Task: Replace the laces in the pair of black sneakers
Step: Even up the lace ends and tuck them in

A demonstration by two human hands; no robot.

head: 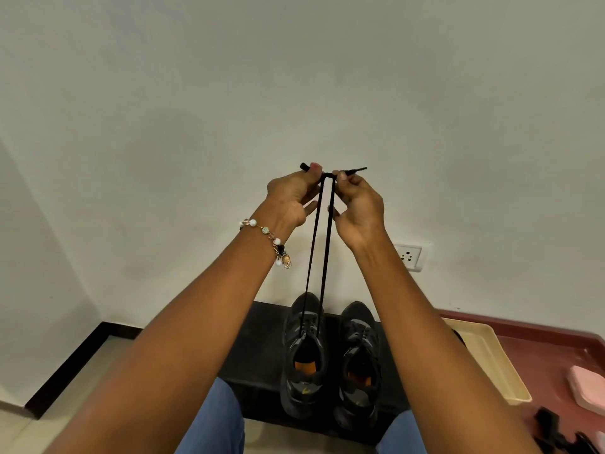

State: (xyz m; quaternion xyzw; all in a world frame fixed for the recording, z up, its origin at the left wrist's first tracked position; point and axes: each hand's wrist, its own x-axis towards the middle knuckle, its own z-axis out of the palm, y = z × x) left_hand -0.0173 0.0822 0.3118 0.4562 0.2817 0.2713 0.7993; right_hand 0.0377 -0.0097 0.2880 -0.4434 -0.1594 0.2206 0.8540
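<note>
both arms raised, left hand point(292, 194) and right hand point(359, 204) fingers pinching lace point(322, 231) ends

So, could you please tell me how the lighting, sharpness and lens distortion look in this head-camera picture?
Head view: soft, even light on the wall, no glare; wide-angle bending curves the skirting and stretches the forearms at the bottom edge; the lace and both hands, left hand and right hand, look sharp; the sneakers sit dark, with little detail; the black items at bottom right are too dim to identify.
</note>
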